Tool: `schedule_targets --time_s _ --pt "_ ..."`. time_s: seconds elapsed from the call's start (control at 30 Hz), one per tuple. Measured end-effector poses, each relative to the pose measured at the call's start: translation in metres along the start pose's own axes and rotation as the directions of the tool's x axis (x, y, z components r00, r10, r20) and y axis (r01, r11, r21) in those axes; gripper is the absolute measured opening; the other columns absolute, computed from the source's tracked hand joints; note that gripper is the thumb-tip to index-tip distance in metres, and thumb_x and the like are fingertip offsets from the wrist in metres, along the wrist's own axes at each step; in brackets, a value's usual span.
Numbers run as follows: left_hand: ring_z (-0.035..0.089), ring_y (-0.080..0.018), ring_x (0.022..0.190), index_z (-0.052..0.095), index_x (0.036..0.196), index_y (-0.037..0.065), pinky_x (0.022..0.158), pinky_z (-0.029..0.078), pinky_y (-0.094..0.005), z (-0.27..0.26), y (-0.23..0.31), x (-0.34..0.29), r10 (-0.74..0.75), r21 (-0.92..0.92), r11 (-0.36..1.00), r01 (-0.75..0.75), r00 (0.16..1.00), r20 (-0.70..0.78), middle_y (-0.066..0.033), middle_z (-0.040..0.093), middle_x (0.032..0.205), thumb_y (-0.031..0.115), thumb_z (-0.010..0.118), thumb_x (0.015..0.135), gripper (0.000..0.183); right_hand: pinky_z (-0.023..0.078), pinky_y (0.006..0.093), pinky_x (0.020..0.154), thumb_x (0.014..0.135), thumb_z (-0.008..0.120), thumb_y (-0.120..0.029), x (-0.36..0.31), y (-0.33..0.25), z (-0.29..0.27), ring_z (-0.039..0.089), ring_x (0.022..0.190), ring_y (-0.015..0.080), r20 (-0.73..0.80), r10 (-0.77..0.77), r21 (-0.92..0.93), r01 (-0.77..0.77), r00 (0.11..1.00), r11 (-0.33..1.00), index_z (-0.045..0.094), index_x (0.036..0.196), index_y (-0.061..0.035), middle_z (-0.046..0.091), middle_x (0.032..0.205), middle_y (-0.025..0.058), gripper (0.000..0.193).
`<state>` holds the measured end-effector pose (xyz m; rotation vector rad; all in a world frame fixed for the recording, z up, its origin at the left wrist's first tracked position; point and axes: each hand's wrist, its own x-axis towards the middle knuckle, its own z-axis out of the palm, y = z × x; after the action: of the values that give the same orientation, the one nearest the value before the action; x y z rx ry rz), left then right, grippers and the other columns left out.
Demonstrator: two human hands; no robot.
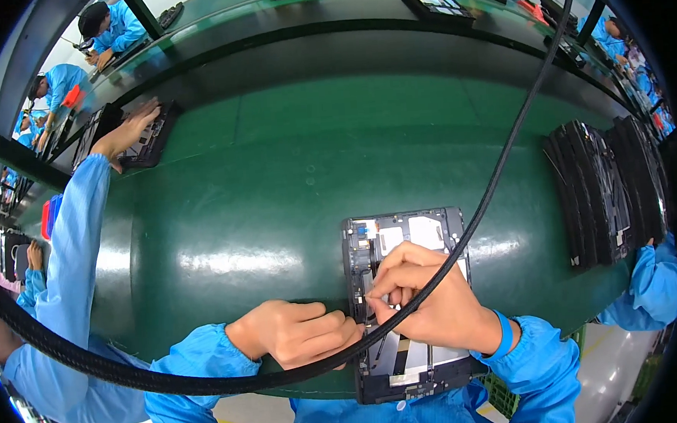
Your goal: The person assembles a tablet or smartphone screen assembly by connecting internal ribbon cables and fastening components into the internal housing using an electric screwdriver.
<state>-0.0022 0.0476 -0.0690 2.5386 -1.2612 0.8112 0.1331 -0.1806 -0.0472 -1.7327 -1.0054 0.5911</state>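
An opened tablet (425, 229) lies on the green bench in front of me, its silver plates and black frame exposed. My right hand (437, 302) is over its middle, thumb and forefinger pinched together close to the inner parts. Whatever is between those fingertips is too small to make out. A blue band (505, 336) circles my right wrist. Beside the tablet's left edge, my left hand (300, 336) is closed with its fingers curled toward the frame. Its fingertips are partly hidden, and I cannot tell what they hold.
A thick black braided cable (505, 151) loops across the view, crossing in front of my hands. Several dark tablet housings (585, 192) stand stacked at the right. At the far left, a co-worker's hand (133, 131) rests on another opened device (152, 145). A shelf (329, 53) runs behind the green bench (221, 195).
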Motion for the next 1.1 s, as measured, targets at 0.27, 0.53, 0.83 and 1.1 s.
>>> schedule_targets --time_s 0.27,0.53,0.83,1.1 --pt "0.067 -0.0130 0.069 0.079 0.102 0.002 0.058 0.055 -0.0238 0.003 -0.004 0.008 -0.087 -0.133 0.988 0.082 0.996 -0.028 -0.0065 0.075 0.099 0.017 0.083 0.086 0.023 0.054 0.0257 0.062 0.085 0.090 -0.005 0.000 0.005 0.000 0.067 0.072 0.0097 -0.013 -0.029 -0.019 0.029 0.999 0.999 0.083 0.093 -0.0031 0.071 0.099 0.0043 0.010" --pt "0.068 -0.0215 0.075 0.075 0.091 -0.005 0.058 0.052 -0.0303 0.009 -0.012 0.015 -0.020 -0.229 0.973 -0.006 0.994 -0.110 -0.0099 0.071 0.091 0.008 0.082 0.080 0.019 0.053 0.0249 0.059 0.085 0.089 -0.005 0.015 -0.005 -0.013 0.066 0.066 0.0089 0.117 -0.038 -0.030 0.042 0.992 0.999 0.084 0.092 -0.0038 0.071 0.096 0.0043 0.009" --pt "0.066 -0.0187 0.077 0.077 0.091 0.000 0.058 0.045 -0.0286 0.010 -0.005 0.005 -0.012 -0.064 0.998 0.005 0.994 -0.108 -0.0072 0.073 0.093 0.013 0.081 0.082 0.017 0.045 0.0267 0.054 0.084 0.089 -0.006 0.027 0.001 -0.014 0.060 0.060 0.0081 0.117 -0.083 -0.048 0.089 0.990 0.995 0.085 0.092 -0.0061 0.070 0.090 0.0032 0.010" --pt "0.065 -0.0161 0.074 0.077 0.090 0.001 0.055 0.043 -0.0273 0.014 -0.011 0.007 -0.040 -0.087 0.996 0.032 0.994 -0.099 -0.0053 0.072 0.091 0.014 0.081 0.084 0.015 0.045 0.0265 0.055 0.084 0.090 -0.006 0.026 0.005 -0.009 0.058 0.062 0.0085 0.070 -0.091 -0.037 0.094 0.993 0.995 0.086 0.093 -0.0076 0.069 0.086 0.0020 0.010"
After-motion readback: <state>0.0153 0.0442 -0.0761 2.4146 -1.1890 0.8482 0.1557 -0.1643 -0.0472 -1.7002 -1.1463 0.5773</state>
